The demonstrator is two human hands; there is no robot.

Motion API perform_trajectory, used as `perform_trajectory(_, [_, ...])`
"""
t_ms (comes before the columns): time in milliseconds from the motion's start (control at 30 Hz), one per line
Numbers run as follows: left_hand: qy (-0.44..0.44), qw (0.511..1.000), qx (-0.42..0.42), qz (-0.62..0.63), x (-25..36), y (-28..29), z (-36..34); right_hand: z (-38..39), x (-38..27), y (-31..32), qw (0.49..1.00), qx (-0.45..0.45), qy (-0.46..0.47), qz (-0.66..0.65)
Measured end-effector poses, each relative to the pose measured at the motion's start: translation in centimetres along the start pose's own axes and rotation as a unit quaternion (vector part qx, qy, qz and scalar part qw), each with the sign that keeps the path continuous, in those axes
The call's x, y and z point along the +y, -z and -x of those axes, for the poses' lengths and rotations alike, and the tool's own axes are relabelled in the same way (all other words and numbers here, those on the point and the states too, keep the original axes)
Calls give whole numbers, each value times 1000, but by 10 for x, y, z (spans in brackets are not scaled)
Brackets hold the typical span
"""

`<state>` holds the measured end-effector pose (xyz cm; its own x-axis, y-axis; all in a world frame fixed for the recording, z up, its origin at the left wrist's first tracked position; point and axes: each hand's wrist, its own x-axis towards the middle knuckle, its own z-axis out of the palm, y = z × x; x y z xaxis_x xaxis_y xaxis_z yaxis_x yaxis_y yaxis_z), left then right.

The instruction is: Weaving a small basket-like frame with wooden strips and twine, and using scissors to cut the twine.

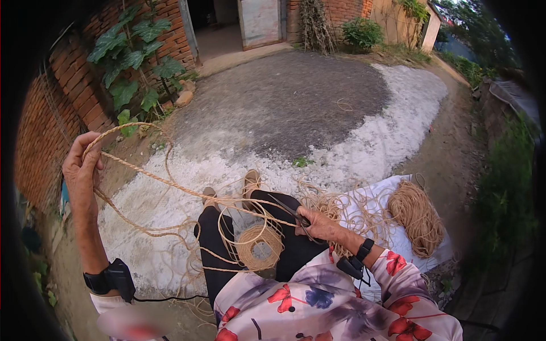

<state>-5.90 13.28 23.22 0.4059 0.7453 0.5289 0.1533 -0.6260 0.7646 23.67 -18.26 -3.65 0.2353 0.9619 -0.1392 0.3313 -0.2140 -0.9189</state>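
Note:
My left hand (84, 162), raised at the left, is closed around a loop of tan twisted cord (142, 170). Strands of that cord stretch across to my right side and also hang down toward my lap. Over my right thigh, my right hand (321, 225) grips dark-bladed scissors (289, 208), blades pointing up and left. The cord passes by its fingers; whether they also pinch it I cannot tell. Between my legs sits a round coiled piece of the same cord (254, 248), with an opening in its middle and loose loops around its rim.
A white sheet (398, 238) at my right bears a thick skein of tan twine (416, 219) and tangled loose strands (355, 213). White and dark material (284, 102) is spread over the ground ahead. Brick walls (79, 85), a leafy plant (136, 51) and a doorway (219, 28) stand beyond.

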Motion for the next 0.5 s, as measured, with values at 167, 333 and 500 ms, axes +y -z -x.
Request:
perform_trajectory(167, [-9,992,108,-66,-63,60,-21,17,0,141,937,311,-55,148])
perform_trajectory(333, [-3,977,174,-120,-145,105,-19,66,-40,297,885,440,-16,153])
perform_trajectory(500, [-75,954,109,-270,-199,136,-16,104,-92,352,826,507,-24,244])
